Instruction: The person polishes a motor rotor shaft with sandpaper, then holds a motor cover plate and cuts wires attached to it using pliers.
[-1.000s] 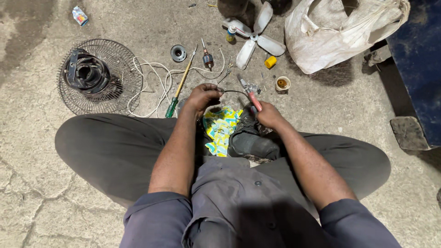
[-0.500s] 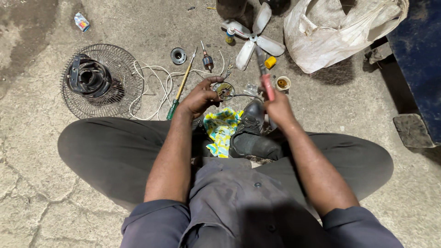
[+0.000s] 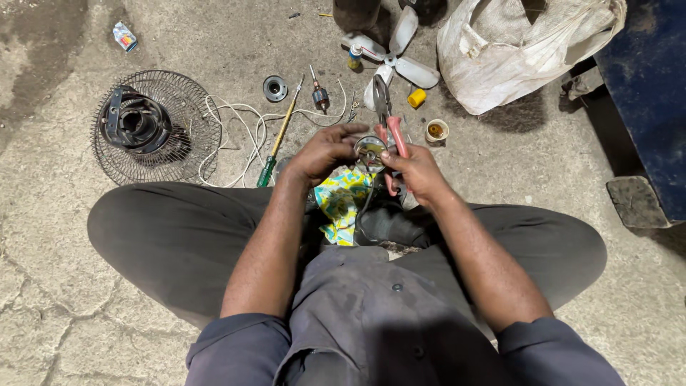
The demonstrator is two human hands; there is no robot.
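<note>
So your right hand [image 3: 418,168] has brought the red-handled pliers [image 3: 389,129] up since a second ago, gripping them upright against the round metal part [image 3: 371,151] your left hand [image 3: 325,150] is pinching over your lap. Looks like you've moved from positioning to actually working it.

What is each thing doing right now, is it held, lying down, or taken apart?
Left hand: grips the round metal part.
Right hand: holds red-handled pliers, tips pointing away.
Fan blade: off, lying on the floor.
Wire fan guard: lying flat.
Green screwdriver: lying on the floor, untouched.
White sack: slumped, open.
</note>
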